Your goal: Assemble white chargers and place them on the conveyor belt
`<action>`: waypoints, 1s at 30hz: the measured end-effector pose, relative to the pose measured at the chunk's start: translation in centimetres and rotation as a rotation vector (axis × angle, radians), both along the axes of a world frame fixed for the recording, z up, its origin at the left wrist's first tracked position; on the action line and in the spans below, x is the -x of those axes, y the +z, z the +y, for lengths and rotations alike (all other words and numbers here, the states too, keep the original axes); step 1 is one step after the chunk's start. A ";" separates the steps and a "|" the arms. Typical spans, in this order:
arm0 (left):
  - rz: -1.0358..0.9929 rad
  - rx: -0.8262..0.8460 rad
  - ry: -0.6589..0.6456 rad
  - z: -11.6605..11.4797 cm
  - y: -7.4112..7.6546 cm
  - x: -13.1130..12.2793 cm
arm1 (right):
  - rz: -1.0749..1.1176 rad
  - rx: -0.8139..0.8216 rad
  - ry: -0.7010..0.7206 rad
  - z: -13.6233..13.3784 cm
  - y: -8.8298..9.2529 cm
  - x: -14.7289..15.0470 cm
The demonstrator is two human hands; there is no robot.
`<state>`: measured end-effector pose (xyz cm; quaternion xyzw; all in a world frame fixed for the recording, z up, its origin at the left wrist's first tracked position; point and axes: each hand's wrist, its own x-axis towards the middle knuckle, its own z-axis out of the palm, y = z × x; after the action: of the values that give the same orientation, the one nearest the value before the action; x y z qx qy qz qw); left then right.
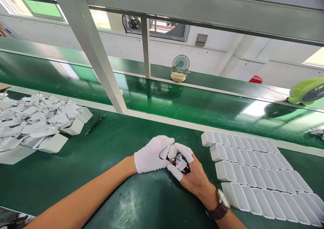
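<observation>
1. The right hand (193, 177), wearing white finger cots (175, 172), held a wired black-and-white assembly (180, 164) in curled fingers above the green bench (141, 202).
2. The fabric-gloved left hand (153, 154) gripped its white end.
3. Smooth, box-shaped housings (258, 176) formed four rows, right.

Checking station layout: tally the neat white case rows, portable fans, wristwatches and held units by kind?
White case rows: 4
Portable fans (beige fan, lime-green fan): 2
Wristwatch: 1
Held unit: 1
Total: 8
</observation>
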<state>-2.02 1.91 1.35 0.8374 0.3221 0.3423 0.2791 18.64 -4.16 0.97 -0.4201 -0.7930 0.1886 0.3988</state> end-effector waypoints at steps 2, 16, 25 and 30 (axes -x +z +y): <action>0.019 -0.011 -0.027 0.1 -0.1 0.3 | 0.038 0.022 -0.019 -0.1 0.4 -0.2; -0.140 0.679 0.064 0.2 0.3 1.0 | -0.076 -0.108 -0.118 0.7 -1.6 0.2; -0.268 0.830 0.025 0.1 1.3 0.4 | -0.138 -0.210 -0.032 0.6 -0.9 0.5; -0.353 0.914 0.039 0.3 1.2 0.2 | -0.133 -0.191 -0.026 0.8 -1.0 0.7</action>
<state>-2.18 2.17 2.53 0.5523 0.4028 0.3078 0.6618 17.92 -3.39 -0.02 -0.4019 -0.8266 0.0787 0.3860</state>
